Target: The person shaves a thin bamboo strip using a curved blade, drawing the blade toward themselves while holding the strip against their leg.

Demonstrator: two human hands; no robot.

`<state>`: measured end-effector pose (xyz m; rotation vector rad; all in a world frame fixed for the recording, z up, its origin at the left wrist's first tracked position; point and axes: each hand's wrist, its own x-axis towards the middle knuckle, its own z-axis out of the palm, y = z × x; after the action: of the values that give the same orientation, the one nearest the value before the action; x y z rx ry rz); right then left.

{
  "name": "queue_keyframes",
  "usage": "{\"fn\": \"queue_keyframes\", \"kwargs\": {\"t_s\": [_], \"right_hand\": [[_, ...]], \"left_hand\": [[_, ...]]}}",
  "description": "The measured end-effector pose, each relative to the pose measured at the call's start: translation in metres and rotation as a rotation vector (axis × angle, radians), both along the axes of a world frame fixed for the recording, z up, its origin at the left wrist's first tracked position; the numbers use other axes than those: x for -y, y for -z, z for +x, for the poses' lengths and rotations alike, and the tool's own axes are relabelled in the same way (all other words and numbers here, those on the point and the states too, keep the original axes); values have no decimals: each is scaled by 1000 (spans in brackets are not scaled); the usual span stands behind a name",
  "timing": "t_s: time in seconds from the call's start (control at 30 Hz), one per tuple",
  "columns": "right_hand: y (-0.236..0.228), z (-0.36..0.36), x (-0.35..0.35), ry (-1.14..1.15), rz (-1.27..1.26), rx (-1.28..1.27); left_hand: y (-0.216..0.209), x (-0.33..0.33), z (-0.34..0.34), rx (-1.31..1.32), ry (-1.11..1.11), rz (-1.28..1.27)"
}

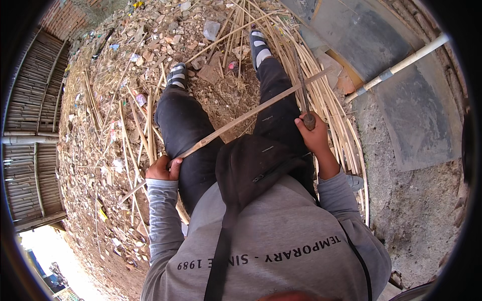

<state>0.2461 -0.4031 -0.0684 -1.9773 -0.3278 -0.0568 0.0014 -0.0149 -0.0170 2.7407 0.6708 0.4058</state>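
Note:
A long, pale bamboo strip [246, 116] slants across my thighs, from low on the left up to the right. My left hand [163, 168] is closed around it near its lower end, the thumb lying along the top. My right hand [315, 134] grips the dark, rounded handle of a long knife [303, 90] beside my right thigh. The knife's narrow, dark blade points away from me and crosses the bamboo strip near its upper right end. Whether blade and strip touch, I cannot tell. A black bag [251, 165] hangs over my lap.
Many split bamboo strips [341, 125] lie in a pile along my right leg. Others [149, 125] are scattered at my left over rubble and litter. Grey sheets [419, 118] and a pale pole [401, 66] stand at the right. Woven bamboo panels [32, 88] line the left side.

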Motion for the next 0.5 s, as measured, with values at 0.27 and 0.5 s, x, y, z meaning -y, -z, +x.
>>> {"fn": "queue_keyframes", "kwargs": {"t_s": [0.27,0.5], "right_hand": [[-4,-1,1,4,-30,-3],[-3,0,4,-5,-46,-30]], "left_hand": [[-2,1,1,-6,11,0],[-2,1,1,15,12,8]]}}
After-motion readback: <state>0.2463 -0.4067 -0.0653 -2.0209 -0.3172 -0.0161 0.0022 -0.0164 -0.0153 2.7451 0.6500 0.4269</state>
